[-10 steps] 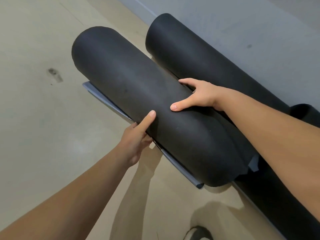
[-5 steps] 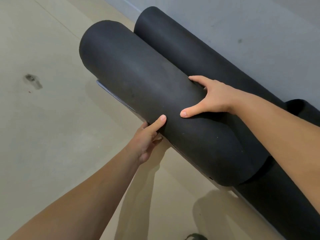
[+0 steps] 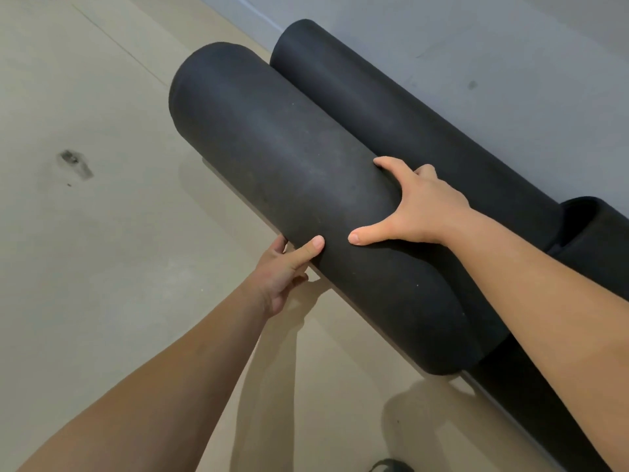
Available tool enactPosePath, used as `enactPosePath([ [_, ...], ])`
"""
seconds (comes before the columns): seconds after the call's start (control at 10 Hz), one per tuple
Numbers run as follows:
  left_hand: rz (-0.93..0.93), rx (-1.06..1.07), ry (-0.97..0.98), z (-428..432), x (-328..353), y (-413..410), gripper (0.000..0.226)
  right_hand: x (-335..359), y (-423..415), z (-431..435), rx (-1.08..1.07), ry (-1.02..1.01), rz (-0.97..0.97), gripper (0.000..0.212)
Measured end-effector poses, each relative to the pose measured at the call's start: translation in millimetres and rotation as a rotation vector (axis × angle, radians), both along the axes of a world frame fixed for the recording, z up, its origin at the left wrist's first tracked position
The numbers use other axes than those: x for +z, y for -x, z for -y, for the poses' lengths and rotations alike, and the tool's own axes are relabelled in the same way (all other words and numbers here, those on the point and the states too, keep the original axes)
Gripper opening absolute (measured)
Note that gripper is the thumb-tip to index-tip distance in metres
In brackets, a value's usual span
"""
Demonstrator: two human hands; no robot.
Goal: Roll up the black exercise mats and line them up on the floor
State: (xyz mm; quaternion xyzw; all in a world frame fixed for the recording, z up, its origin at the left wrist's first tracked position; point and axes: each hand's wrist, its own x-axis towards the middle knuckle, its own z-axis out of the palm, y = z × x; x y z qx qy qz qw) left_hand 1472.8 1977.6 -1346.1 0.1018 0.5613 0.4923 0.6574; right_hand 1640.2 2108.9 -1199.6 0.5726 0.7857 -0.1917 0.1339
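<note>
Your right hand (image 3: pixel 422 206) lay flat on top of the near rolled mat (image 3: pixel 306 185), fingers (image 3: pixel 386 163) spread wide, thumb stretched toward frame centre; your left hand (image 3: pixel 284 267) cupped the roll's lower left side, thumb pressed on the mat surface, the other fingers curled beneath and mostly hidden. The near rolled mat ran diagonally from upper centre to lower right of the frame, touching a second rolled mat (image 3: pixel 408 107) just beyond it; that second one sat against the grey wall (image 3: pixel 476 39). A third dark roll (image 3: pixel 592 233) showed at the right edge, partly hidden by your forearm. Beige floor (image 3: pixel 102 233) filled the left of the frame, with a dark smudge (image 3: pixel 73 161) at left.
</note>
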Motion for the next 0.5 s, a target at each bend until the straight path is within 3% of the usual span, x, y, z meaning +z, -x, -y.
enactPosePath([
  [0.2,-0.162,0.073,0.043,2.4,14.8,-15.1,0.087,-4.1,-4.2,4.3,-0.03,0.003,0.023,0.135],
  [0.3,-0.221,0.095,0.084,2.7,19.5,-11.3,0.111,0.9,0.5,12.8,-0.012,-0.045,0.073,0.133],
  [0.4,-0.284,0.104,0.124,8.6,35.5,-8.8,0.099,7.3,16.9,34.2,0.125,-0.284,0.144,0.12],
  [0.5,-0.38,0.113,0.113,15.9,36.2,-10.4,0.065,3.4,37.3,58.0,0.239,-0.386,0.056,0.09],
])
